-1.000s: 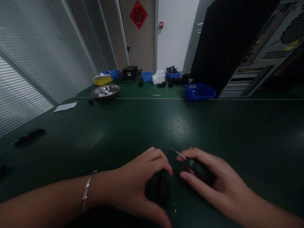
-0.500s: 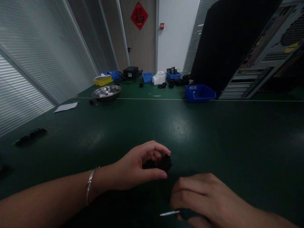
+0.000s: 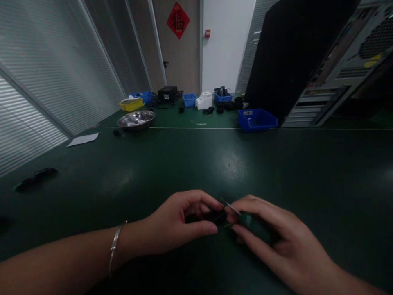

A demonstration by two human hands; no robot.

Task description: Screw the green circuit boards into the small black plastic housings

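Note:
My left hand (image 3: 178, 223) pinches a small black part (image 3: 211, 216) between thumb and fingers, just above the dark green table (image 3: 215, 164). A silver bracelet circles that wrist. My right hand (image 3: 270, 237) grips a screwdriver (image 3: 250, 223) with a dark green handle; its thin metal shaft points up and left, with the tip close to the black part. The two hands almost touch near the table's front edge.
A metal bowl (image 3: 136, 119), a yellow bin (image 3: 131, 104), several blue bins (image 3: 257, 119), a white housing (image 3: 204, 100) and black parts lie at the far side. An open computer case (image 3: 334, 69) stands at the right. A paper sheet (image 3: 82, 139) and a black strip (image 3: 35, 178) lie left.
My right hand dropped toward me with the screwdriver turned sideways, then came back up beside my left hand, shaft pointing at the black part. My left hand lifted that part off the table.

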